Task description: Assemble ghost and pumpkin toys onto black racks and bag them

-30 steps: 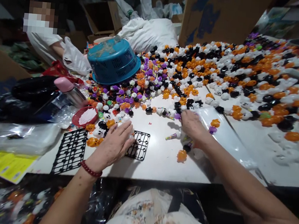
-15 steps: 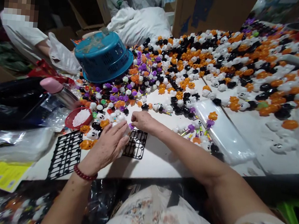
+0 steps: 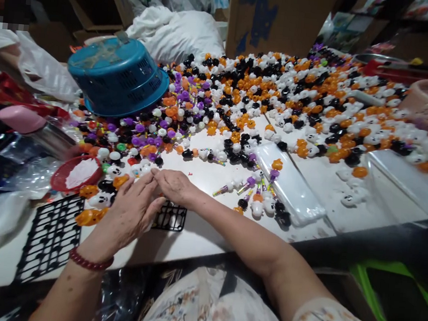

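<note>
My left hand, with a dark red bead bracelet at the wrist, has its fingers stretched forward and its thumb apart. My right hand meets its fingertips from the right, its fingers bent together; what they pinch, if anything, is hidden. Below both hands lies a small black plastic grid, partly covered, with something pale showing through its openings. Left of them are orange pumpkin pieces and white ghost-faced pieces. A larger black grid rests at the table's left front.
A heap of orange, black and white pieces covers the table's back. An upturned blue basket stands at left, near a red basket with white contents and a pink-topped bottle. Clear plastic bags lie right. Another person's arm shows far left.
The view has swung right, so the table things sit further left. My right hand has come against my left fingertips, over the small grid.
</note>
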### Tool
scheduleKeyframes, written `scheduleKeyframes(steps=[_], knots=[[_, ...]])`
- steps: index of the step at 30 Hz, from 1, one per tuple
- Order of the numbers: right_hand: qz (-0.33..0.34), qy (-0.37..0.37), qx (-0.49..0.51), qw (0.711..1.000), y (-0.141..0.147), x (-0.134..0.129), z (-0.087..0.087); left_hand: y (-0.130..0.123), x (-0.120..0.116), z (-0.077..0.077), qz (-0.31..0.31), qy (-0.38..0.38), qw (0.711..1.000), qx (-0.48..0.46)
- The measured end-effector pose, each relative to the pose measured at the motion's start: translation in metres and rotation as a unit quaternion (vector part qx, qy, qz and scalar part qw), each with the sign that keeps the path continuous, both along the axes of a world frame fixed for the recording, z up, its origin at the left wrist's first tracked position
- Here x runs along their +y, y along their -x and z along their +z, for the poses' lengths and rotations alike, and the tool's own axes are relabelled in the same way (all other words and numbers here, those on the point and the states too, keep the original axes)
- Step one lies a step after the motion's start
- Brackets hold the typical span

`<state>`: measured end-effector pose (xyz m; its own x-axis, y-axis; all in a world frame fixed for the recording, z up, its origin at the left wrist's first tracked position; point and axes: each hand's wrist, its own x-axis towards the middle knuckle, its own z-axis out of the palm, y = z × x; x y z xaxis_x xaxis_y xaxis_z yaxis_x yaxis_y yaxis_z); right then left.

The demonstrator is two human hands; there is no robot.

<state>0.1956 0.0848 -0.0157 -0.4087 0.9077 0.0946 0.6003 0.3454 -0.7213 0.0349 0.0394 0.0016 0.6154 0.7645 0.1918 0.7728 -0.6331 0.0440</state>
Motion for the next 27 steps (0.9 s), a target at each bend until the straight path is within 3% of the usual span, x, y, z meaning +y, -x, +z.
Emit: scheduleKeyframes(steps=[3, 6, 9, 13, 17, 20, 22, 24, 27], knots=[[0.001, -0.003, 0.013, 1.0, -0.006, -0.005, -0.001, -0.003, 0.001, -0.001, 0.002, -0.012, 1.0, 0.006], [-0.006, -0.051, -0.009, 0.999, -0.026, -0.02, 0.002, -0.003, 0.002, -0.001, 0.002, -0.016, 1.0, 0.006], [-0.083, -0.049, -0.148, 0.984, -0.06, -0.043, 0.001, -0.001, 0.002, -0.002, -0.002, -0.015, 1.0, -0.006], [-0.144, -0.002, -0.339, 0.93, -0.104, -0.063, -0.016, 0.003, 0.003, -0.007, -0.002, -0.016, 1.0, -0.02], [-0.142, 0.006, -0.37, 0.918, -0.124, -0.068, -0.036, 0.003, 0.004, -0.01, 0.002, -0.025, 1.0, -0.017], [-0.18, 0.008, -0.326, 0.928, -0.127, -0.068, -0.043, 0.001, 0.001, -0.007, 0.005, -0.019, 1.0, -0.011], [-0.231, 0.023, -0.244, 0.941, -0.126, -0.067, -0.046, 0.001, 0.0, -0.005, 0.006, -0.014, 1.0, -0.007], [-0.285, 0.052, -0.1, 0.952, -0.124, -0.067, -0.049, 0.001, -0.001, -0.004, 0.01, -0.011, 1.0, -0.003], [-0.301, 0.114, 0.137, 0.937, -0.116, -0.065, -0.055, 0.002, -0.001, -0.005, 0.014, -0.005, 1.0, -0.011]])
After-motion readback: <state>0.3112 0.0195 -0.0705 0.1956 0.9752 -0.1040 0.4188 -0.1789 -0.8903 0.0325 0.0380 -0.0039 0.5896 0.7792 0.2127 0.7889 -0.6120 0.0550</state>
